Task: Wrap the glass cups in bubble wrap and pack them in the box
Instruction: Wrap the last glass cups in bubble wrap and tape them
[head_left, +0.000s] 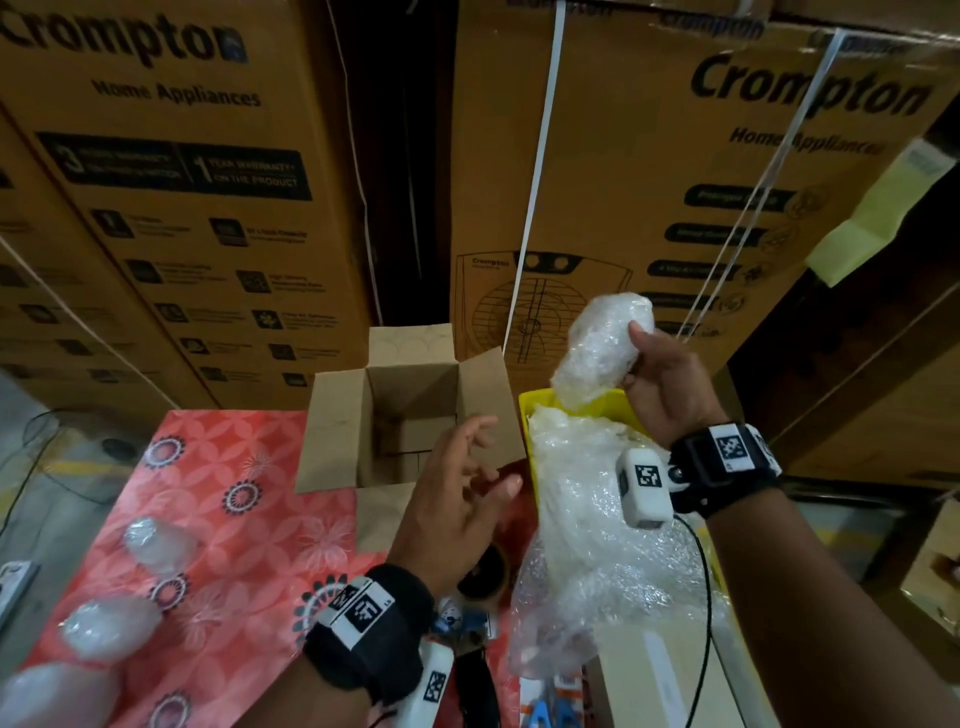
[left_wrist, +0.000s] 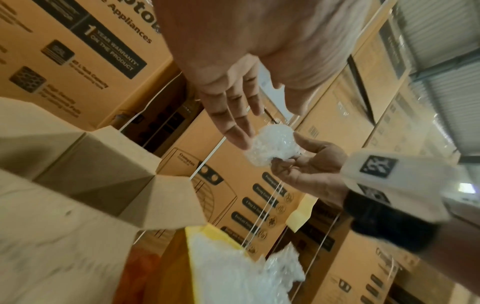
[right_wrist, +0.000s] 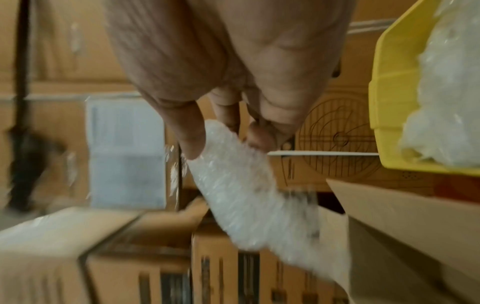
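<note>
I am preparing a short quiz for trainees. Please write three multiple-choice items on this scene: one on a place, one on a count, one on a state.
1. Where is the yellow bin relative to the open cardboard box?
A. to its right
B. to its left
C. inside it

2. How many wrapped bundles lie on the red cloth at left?
A. one
B. three
C. five

3. What does the right hand do?
A. rests flat
B. grips a wrapped cup
C. holds tape

Key:
1 A, the bin touches the box's right flap.
2 B, three lie in a row.
3 B, fingers curl round it.
</note>
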